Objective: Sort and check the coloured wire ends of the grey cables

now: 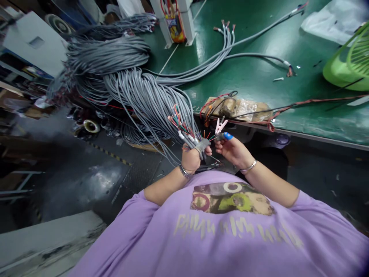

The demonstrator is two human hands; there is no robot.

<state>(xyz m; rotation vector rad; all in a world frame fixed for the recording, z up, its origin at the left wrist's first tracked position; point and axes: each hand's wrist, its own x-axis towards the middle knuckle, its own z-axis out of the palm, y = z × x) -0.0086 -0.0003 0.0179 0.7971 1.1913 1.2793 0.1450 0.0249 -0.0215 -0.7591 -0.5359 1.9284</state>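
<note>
My left hand [191, 158] is closed around the ends of several grey cables [190, 141], its thumb wrapped in grey material. Stripped red, green and white wires [179, 122] fan out above that fist. Just to the right, my right hand [233, 151] pinches at the tip of a thin wire, with blue tape on the thumb and a grey cover on a finger. The fingertips partly hide the wire. A pink clothespin [221, 126] stands directly above the right fingertips, by the table edge.
A large heap of grey cables [112, 57] covers the left of the green table [259, 27] and hangs over its edge. Loose cable ends [227, 36] lie across the top. A green basket [350, 57] and a plastic bag [331, 23] are at right. Taped cardboard [250, 109] lies near the edge.
</note>
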